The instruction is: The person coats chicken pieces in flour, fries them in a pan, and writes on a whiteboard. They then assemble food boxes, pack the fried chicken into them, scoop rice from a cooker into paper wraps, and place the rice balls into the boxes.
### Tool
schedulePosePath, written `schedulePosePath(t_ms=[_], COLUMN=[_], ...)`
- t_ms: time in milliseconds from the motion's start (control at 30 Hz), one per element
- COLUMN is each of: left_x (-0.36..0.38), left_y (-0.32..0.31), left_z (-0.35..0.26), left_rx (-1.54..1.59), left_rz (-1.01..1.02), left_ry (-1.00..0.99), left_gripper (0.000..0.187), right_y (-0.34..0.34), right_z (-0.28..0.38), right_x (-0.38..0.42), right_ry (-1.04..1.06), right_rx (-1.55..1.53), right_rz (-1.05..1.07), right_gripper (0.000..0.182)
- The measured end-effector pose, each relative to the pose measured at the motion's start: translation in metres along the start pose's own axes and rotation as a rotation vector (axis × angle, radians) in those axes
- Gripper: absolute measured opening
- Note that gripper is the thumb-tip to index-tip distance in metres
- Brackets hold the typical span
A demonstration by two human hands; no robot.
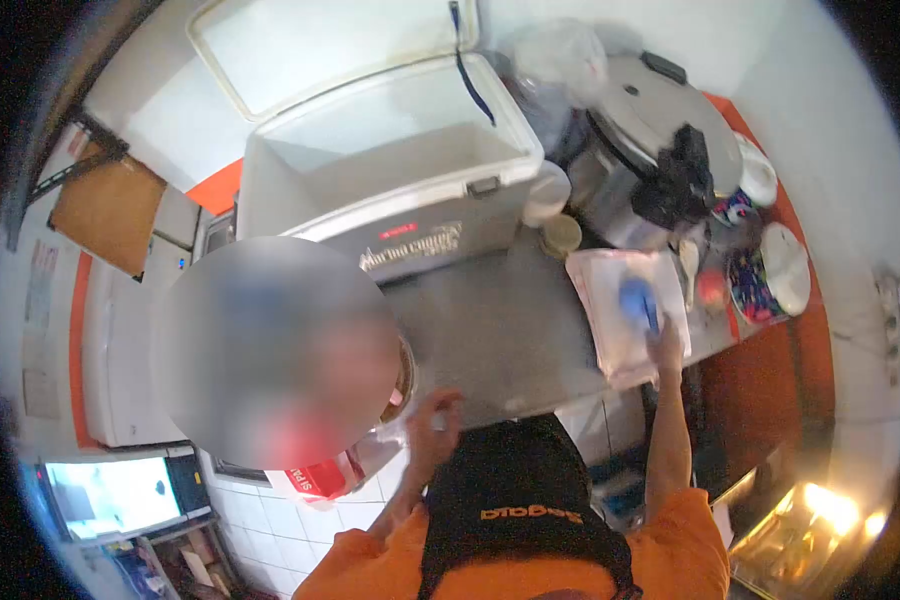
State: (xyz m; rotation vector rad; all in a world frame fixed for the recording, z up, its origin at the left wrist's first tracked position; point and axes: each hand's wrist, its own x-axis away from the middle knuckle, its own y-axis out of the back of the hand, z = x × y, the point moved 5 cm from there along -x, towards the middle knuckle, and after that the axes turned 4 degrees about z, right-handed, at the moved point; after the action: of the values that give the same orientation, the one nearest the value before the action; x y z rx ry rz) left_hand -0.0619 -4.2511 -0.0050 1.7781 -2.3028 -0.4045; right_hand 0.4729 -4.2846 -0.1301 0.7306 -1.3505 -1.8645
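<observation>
The right hand [663, 345] reaches out over the grey counter [500, 330] and rests at the near end of a white tray [610, 300], its fingers closed round the lower end of a blue object [638, 300] that lies on the tray; what the blue object is cannot be told, for it is blurred; the tray sits toward the right part of the counter, its near corner jutting past the counter's front edge. The left hand [435, 420] is drawn in close to the body at the counter's front edge, fingers curled narrow about something small and pale that is too blurred to name; just left of it lies a red and white bag [315, 480]. Beyond the tray, at the back of the counter, stands a small round container [560, 235] with a white tub [547, 192] just behind it; left of these an open grey cooler box [390, 170] with its white lid [320, 45] thrown back takes up the far left of the counter; to the right a large metal pot [640, 130] with a black handle stands near the wall, with patterned plates [765, 275] just beside it on the orange surface. A blurred person stands to the left of the counter; the wearer's orange sleeves [670, 540] and black apron [520, 500] fill the bottom of the view.
</observation>
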Motion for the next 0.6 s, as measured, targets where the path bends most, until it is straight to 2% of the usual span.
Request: schedulePosePath(t_ms=[33, 100, 167, 200, 233, 300, 333, 367, 500, 533, 600], left_x=[-0.015, -0.048, -0.076, -0.093, -0.102, -0.14, -0.161, -0.17, -0.153, -0.141, -0.118], left_y=[-0.028, -0.107, -0.211, -0.267, -0.316, -0.336, -0.341, -0.351, -0.395, -0.408, -0.376], left_z=[0.011, 0.049, 0.099, 0.125, 0.146, 0.088, 0.05, 0.05, 0.13, 0.167, 0.176], left_rx=[0.097, 0.09, -0.147, -0.266, -0.037, -0.094, -0.122, -0.126, -0.185, -0.43, -0.225], left_rz=[0.09, 0.279, 0.41, 0.447, 0.422, 0.385, 0.367, 0.318, -0.007, -0.093, 0.112], left_ry=[0.128, 0.228, 0.182, 0.17, 0.302, 0.408, 0.462, 0.453, 0.062, 0.055, 0.24], left_gripper=[0.024, 0.049, 0.075, 0.088, 0.102, 0.103, 0.105, 0.101, 0.09, 0.089, 0.09], right_y=[-0.009, -0.022, -0.033, -0.013, 0.012, 0.031, 0.047, 0.067, 0.144, 0.155, 0.166], right_z=[0.001, 0.002, -0.011, -0.002, 0.005, -0.037, -0.057, -0.074, -0.108, -0.106, -0.083], right_x=[-0.008, -0.014, -0.019, -0.017, -0.011, 0.004, 0.006, 0.002, -0.053, -0.071, -0.112], right_ry=[0.001, -0.033, -0.143, -0.057, 0.026, -0.256, -0.392, -0.428, -0.416, -0.37, -0.277], right_rx=[-0.028, -0.031, -0.028, -0.014, 0.002, -0.45, -0.6, -0.659, -0.802, -0.818, -0.829], right_rz=[0.114, 0.125, 0.262, 0.21, 0.159, 0.09, 0.051, 0.032, 0.0, 0.024, 0.098], right_gripper=[0.045, 0.039, 0.029, 0.031, 0.033, 0.037, 0.038, 0.038, 0.041, 0.041, 0.043])
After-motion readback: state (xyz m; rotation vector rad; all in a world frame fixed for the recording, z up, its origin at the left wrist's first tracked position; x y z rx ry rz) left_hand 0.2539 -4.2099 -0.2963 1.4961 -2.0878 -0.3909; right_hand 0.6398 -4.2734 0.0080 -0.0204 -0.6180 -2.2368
